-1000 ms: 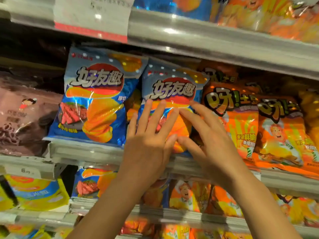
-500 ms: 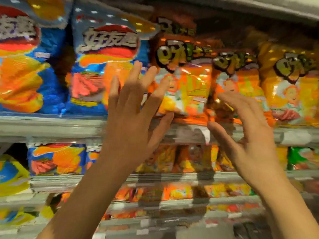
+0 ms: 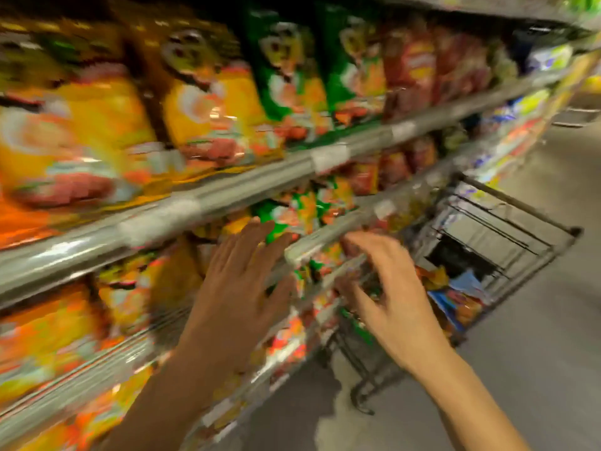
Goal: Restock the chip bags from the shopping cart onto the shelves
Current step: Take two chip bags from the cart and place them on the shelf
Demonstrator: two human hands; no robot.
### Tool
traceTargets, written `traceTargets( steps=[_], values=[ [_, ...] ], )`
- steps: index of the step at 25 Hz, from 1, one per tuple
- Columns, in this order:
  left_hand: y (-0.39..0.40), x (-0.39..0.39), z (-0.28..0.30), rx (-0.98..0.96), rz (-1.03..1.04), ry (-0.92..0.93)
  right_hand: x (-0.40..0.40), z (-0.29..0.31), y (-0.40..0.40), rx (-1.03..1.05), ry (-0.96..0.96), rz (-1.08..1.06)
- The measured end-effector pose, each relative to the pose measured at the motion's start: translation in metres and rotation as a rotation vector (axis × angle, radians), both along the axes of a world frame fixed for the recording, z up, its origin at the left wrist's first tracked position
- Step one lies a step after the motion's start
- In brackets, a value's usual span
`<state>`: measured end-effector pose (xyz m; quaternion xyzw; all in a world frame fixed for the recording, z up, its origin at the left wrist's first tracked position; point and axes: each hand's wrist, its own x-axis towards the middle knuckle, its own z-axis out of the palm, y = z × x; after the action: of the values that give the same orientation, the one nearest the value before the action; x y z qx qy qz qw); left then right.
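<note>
Head view, heavily blurred. The left hand (image 3: 237, 288) is raised in front of the shelves (image 3: 195, 203), fingers straight and spread, holding nothing; whether it touches the shelf edge cannot be told. The right hand (image 3: 390, 294) is beside it to the right, fingers loosely curled and apart, thumb out to the left, also holding nothing. It hangs just in front of the lower shelf rails.

The cart (image 3: 494, 236) stands to the right of both hands, against the shelves on the grey floor (image 3: 536, 369). Chip bags (image 3: 455, 297) lie in its basket, blue and orange, just to the right of the right hand and apart from it. The left hand is farther from them.

On the shelves above the hands stand yellow bags (image 3: 211, 109), green bags (image 3: 292, 70) and red bags (image 3: 409, 66) in a row.
</note>
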<state>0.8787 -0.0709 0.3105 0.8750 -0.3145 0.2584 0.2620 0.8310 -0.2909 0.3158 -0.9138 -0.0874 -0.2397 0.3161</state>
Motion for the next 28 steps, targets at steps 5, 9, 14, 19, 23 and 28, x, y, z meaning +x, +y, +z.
traceTargets(
  steps=[5,9,14,19,23,28],
  values=[
    [-0.130,0.046,-0.042,0.017,-0.141,0.251,-0.012,-0.077,-0.117,0.029,0.226,-0.178],
    [-0.212,0.100,-0.087,0.061,-0.252,0.383,-0.003,-0.123,-0.176,0.114,0.334,-0.301],
    [-0.314,0.184,-0.154,0.098,-0.385,0.550,0.022,-0.162,-0.244,0.163,0.516,-0.507],
    [-0.388,0.244,-0.221,0.221,-0.444,0.949,0.062,-0.180,-0.294,0.303,0.658,-0.734],
    [-0.425,0.267,-0.251,0.362,-0.419,1.022,0.093,-0.198,-0.322,0.440,0.731,-0.825],
    [-0.450,0.284,-0.280,0.507,-0.349,1.088,0.134,-0.220,-0.381,0.545,0.848,-0.775]
  ],
)
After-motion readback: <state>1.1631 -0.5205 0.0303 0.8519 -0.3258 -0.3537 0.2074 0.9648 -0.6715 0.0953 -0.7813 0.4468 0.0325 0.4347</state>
